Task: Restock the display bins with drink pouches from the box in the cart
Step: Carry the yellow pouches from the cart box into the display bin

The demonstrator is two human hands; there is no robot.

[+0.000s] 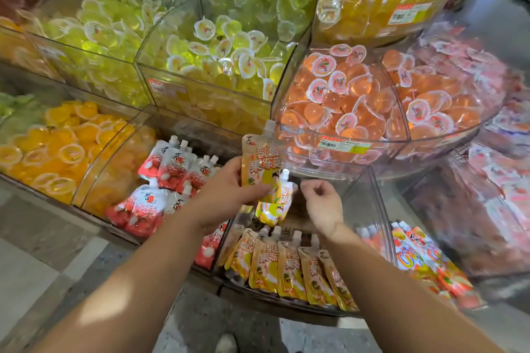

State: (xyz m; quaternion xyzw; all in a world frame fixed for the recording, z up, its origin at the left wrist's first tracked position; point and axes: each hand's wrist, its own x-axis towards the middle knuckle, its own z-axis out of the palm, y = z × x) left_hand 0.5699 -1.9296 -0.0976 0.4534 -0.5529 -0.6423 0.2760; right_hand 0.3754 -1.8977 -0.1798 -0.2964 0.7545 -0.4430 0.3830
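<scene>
A tiered display of clear bins (344,149) is filling the view, the upper ones heaped with jelly cups in yellow, green, orange and pink. Below them, the lower bin (286,299) in front of the person is holding a row of yellow drink pouches (289,264) standing side by side along its front wall, while the space behind that row is looking sparsely filled, with one loose yellow pouch (275,206) lying tilted there. To the left, a bin of red pouches (163,180) is sitting fairly full, and to the right another bin is holding orange-and-white pouches (424,255).

Judging by this, the restocking is partly done: a front row is in place, but the back of the bin is wanting more, and the box and cart are lying out of view.

The left hand (229,192) is gripping a single yellow pouch (262,163) upright by its lower half, cap pointing up, above the rear of the lower bin. The right hand (322,200) is hovering just beside it, fingers loosely curled and holding nothing, close to the loose pouch but apparently not touching it.
</scene>
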